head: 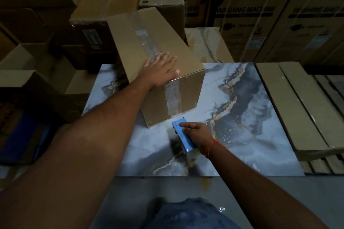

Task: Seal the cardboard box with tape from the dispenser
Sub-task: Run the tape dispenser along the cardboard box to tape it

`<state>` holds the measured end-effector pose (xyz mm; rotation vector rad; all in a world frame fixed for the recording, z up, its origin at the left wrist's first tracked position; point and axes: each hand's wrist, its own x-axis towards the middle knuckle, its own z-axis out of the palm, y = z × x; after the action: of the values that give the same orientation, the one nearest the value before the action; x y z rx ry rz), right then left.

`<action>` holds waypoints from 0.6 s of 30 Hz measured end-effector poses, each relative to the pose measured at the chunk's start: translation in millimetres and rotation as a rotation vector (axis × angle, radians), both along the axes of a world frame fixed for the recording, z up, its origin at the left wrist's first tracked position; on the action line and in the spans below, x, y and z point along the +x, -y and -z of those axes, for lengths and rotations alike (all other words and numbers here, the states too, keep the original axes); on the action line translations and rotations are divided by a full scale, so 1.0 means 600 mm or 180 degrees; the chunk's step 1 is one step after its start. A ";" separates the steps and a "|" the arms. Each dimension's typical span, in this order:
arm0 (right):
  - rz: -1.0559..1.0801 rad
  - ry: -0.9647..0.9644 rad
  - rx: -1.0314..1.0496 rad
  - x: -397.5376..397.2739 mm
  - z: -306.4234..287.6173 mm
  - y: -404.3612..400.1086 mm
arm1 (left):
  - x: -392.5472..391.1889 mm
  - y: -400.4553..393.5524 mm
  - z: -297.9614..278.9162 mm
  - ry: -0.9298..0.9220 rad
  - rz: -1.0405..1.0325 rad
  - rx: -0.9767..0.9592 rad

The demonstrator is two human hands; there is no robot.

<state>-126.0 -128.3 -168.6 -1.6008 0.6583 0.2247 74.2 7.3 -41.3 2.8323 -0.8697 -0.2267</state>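
A brown cardboard box rests on a marble-patterned slab. A strip of clear tape runs along its closed top and down the near side face. My left hand lies flat on the box top at the near edge, fingers spread. Just below the box's near bottom corner, my right hand grips a blue tape dispenser, whose front end sits close to the lower end of the tape. An orange thread circles my right wrist.
Taped cardboard boxes stand behind the box. Large washing-machine cartons line the back right. Flat cardboard packs lie on the right beside the slab. Dark boxes fill the left side.
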 end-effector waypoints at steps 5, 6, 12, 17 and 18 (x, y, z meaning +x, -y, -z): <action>0.0047 -0.0102 -0.0019 0.020 0.002 -0.004 | -0.001 0.000 -0.002 -0.0007 -0.0006 0.0011; 0.0058 -0.0130 -0.0015 0.024 0.002 -0.005 | -0.001 0.000 -0.002 -0.0001 -0.0011 0.0008; 0.0037 -0.0307 0.0008 0.043 -0.020 -0.013 | -0.002 0.001 -0.003 -0.0017 -0.0013 0.0019; 0.0346 -0.0480 0.0239 0.062 -0.016 -0.017 | -0.003 0.002 -0.003 -0.0010 -0.0011 0.0021; 0.0376 -0.0516 0.0289 0.066 -0.011 -0.017 | -0.002 0.002 -0.002 -0.0002 -0.0016 0.0027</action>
<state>-86.3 -118.4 -162.2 -1.4617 0.8534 0.2949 73.2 6.4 -39.9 2.8418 -0.8633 -0.2310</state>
